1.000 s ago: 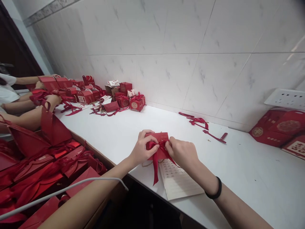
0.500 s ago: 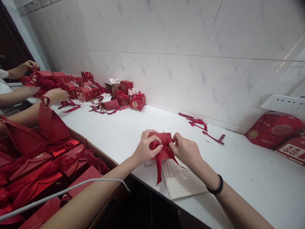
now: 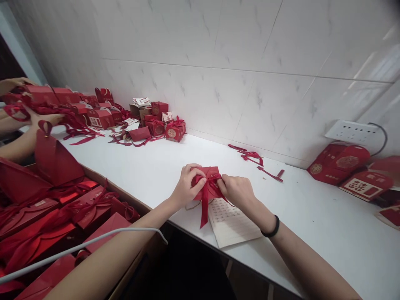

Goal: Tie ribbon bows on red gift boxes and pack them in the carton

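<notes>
A small red gift box [image 3: 211, 171] stands near the table's front edge, with a dark red ribbon [image 3: 204, 208] looped in a bow across it. My left hand [image 3: 188, 184] pinches the left loop and the bow's middle between thumb and fingers. On the other side my right hand [image 3: 236, 188] is closed on the ribbon's right part. One long ribbon tail hangs down the front. Under the box and my right hand lies an open notebook [image 3: 233, 229] with handwriting. A thin cord shows beside the box's lower left.
At left, a carton [image 3: 137, 201] holds several red boxes with ribbons, a grey cable [image 3: 93, 241] crossing them. A co-worker's hands [image 3: 40, 121] handle ribbons by piled boxes [image 3: 101, 116]. Ribbon scraps [image 3: 251, 156] lie by the wall; more boxes [image 3: 339, 162] stand under a power strip [image 3: 351, 132].
My right hand has turned and closed further around the ribbon's right part. My left hand keeps its pinch. The co-worker's hands have shifted among the ribbons, and the view has swung slightly right.
</notes>
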Available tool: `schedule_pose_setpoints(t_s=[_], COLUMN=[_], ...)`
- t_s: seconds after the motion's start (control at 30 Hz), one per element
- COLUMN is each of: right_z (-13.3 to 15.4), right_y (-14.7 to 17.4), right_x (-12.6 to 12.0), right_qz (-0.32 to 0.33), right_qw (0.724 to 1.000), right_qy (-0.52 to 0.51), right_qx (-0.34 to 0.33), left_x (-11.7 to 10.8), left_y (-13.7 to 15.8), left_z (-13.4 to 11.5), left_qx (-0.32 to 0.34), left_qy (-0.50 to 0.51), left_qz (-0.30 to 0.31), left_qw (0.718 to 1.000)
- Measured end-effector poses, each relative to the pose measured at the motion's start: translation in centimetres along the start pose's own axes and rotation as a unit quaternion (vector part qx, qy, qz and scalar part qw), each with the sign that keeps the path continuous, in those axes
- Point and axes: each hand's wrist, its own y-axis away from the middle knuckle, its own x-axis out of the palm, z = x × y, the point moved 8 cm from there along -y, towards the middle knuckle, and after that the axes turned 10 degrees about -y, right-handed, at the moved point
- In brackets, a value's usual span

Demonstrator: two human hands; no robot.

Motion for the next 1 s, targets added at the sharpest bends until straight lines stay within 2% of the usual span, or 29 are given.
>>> schedule_pose_setpoints(t_s=[0.1,0.17,0.3,0.4,0.5,0.67,0.9,1.0], right_z=[-0.2,-0.3,-0.9,-1.5,-1.8,-1.6,-1.2,-1.2], right_y=[-0.2,-0.3,-0.2,-0.5,-0.9,-1.0,-1.1,-1.2], right_x=[-0.3,-0.5,0.0,0.4,1.1,1.5,2.0,2.3], right_qz=[0.017,0.051,0.162,0.163,0.134,0.119,0.154,0.158], right_qw=[0.997,0.981,0.897,0.851,0.835,0.848,0.789,0.774], right_qy=[-0.072,-0.183,-0.410,-0.500,-0.531,-0.514,-0.593,-0.612], right_qx=[-0.021,-0.049,-0.040,0.002,0.040,0.051,0.046,0.040], left_x=[-0.4,-0.5,-0.5,-0.6,-0.8,-0.9,-0.7,-0.7], left_y=[0.1,0.2,0.3,0.3,0.3,0.3,0.0,0.0], left_z=[0.6,1.0,0.9,0.6,0.0,-0.7,0.2,0.6], left_qx=[-0.004,-0.012,0.002,0.016,0.038,0.063,0.015,-0.011], left_qy=[0.023,0.036,0.046,0.034,0.018,0.011,0.107,0.145], left_qz=[-0.031,-0.041,-0.030,-0.028,-0.025,-0.003,0.046,0.054], left_qw=[0.999,0.998,0.999,0.999,0.999,0.998,0.993,0.988])
